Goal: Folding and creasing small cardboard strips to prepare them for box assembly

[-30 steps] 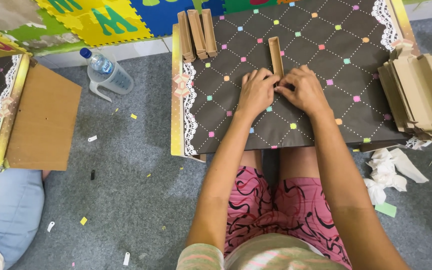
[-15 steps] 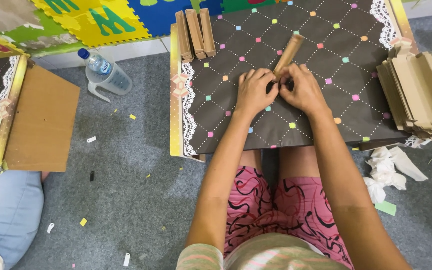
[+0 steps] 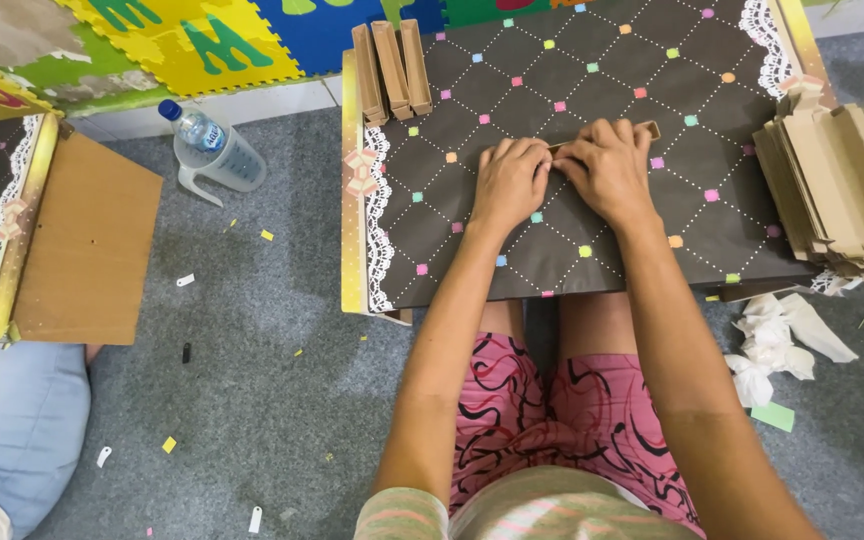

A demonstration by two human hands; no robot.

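Observation:
My left hand [image 3: 512, 178] and my right hand [image 3: 607, 168] press side by side on a narrow brown cardboard piece [image 3: 644, 129] lying crosswise on the low table [image 3: 592, 70], which has a dark cloth with coloured dots. Only the piece's right end shows past my right fingers. Both hands grip it with fingers curled. Three folded cardboard boxes [image 3: 390, 68] stand in a row at the table's far left corner.
A stack of flat cardboard blanks [image 3: 832, 185] sits at the table's right edge. A plastic bottle in a jug [image 3: 207, 145] stands on the grey carpet to the left. A second low table with a brown board [image 3: 82, 245] is at far left. Crumpled tissue [image 3: 777, 340] lies at right.
The cardboard piece has swung from pointing away from me to lying crosswise under my hands. Both hands have moved slightly up the table with it.

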